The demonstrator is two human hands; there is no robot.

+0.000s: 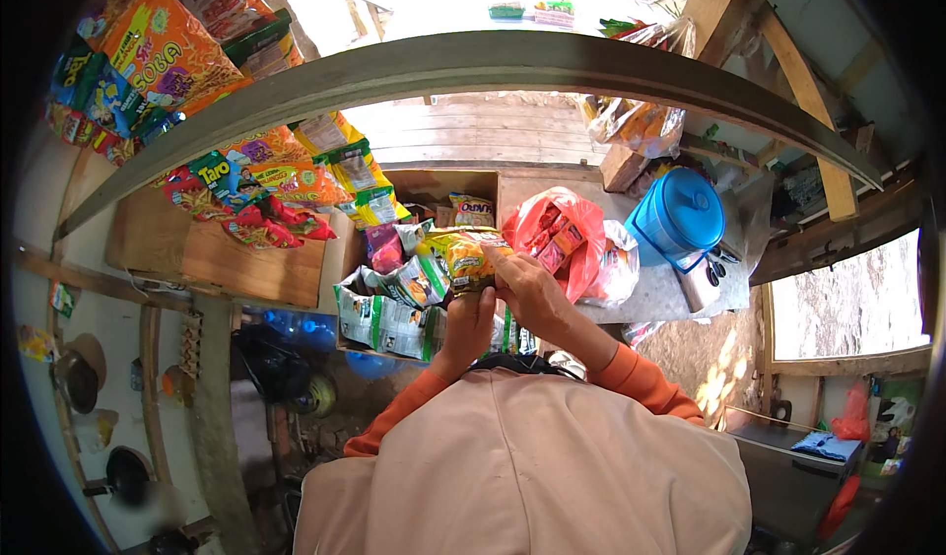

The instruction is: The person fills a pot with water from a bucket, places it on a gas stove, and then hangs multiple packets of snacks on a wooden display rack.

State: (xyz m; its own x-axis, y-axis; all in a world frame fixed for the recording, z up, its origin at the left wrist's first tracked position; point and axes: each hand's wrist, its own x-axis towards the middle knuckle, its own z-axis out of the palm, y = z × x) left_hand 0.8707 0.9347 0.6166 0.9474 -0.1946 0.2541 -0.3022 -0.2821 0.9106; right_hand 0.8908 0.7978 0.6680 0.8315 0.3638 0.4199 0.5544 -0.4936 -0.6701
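A yellow snack packet [467, 258] is held over an open cardboard box [443, 179]. My left hand [467, 326] grips the packet at its lower edge, thumb upward. At the packet's right side is my right hand [528, 285], its index finger laid across the front and its other fingers curled. Green-and-white snack packets [403, 326] fill the near part of the box, under and left of my hands. A purple packet [384, 247] and another yellow packet [471, 209] sit farther in. Just right of the box, a red plastic bag [565, 207] gapes around small red packets [556, 244].
A wooden beam [473, 60] arches across beyond the box. Snack packets [259, 178] hang in strips at the left. To the right stand a white plastic bag [619, 263] and a lidded blue bucket [676, 215], with black-handled scissors [714, 268] beside it.
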